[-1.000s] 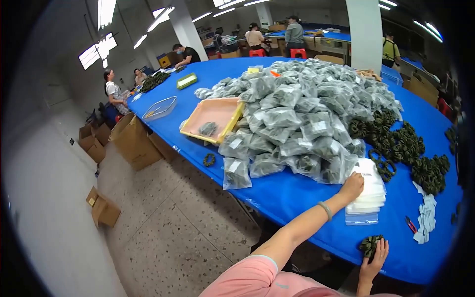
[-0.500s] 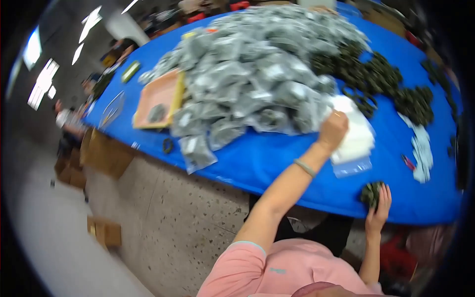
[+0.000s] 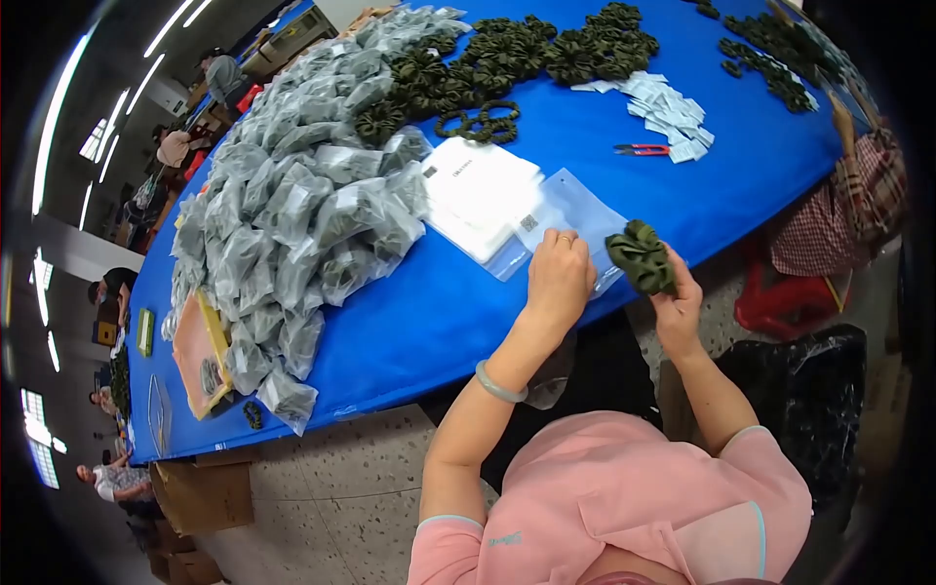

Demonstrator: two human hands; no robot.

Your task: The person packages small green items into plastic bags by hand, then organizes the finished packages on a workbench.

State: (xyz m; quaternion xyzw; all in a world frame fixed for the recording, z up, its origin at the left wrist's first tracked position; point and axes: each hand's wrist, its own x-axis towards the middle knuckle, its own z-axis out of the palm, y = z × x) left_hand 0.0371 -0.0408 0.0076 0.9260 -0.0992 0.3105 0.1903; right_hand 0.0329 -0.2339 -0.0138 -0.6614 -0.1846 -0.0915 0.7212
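My left hand point(image 3: 563, 278) has its fingers closed on a clear plastic bag point(image 3: 582, 205) with a small printed square, near the table's front edge. Part of the bag is hidden under the hand. Just right of it, my right hand point(image 3: 680, 302) grips a dark green scrunchie point(image 3: 641, 257), thumb and fingers around its right side. A stack of white-looking flat bags point(image 3: 478, 200) with black print lies beyond my left hand. More dark green scrunchies point(image 3: 507, 49) are heaped at the back.
A big pile of filled clear bags point(image 3: 283, 195) covers the left of the blue table point(image 3: 439, 336). Red-handled snips point(image 3: 643, 150) lie by pale labels point(image 3: 668, 112). A pink tray point(image 3: 195, 356) stands at far left. Another person point(image 3: 848, 185) sits at the right.
My left hand has come off the white stack and back toward me with a plastic bag. My right hand has raised the scrunchie beside it. The view has turned right.
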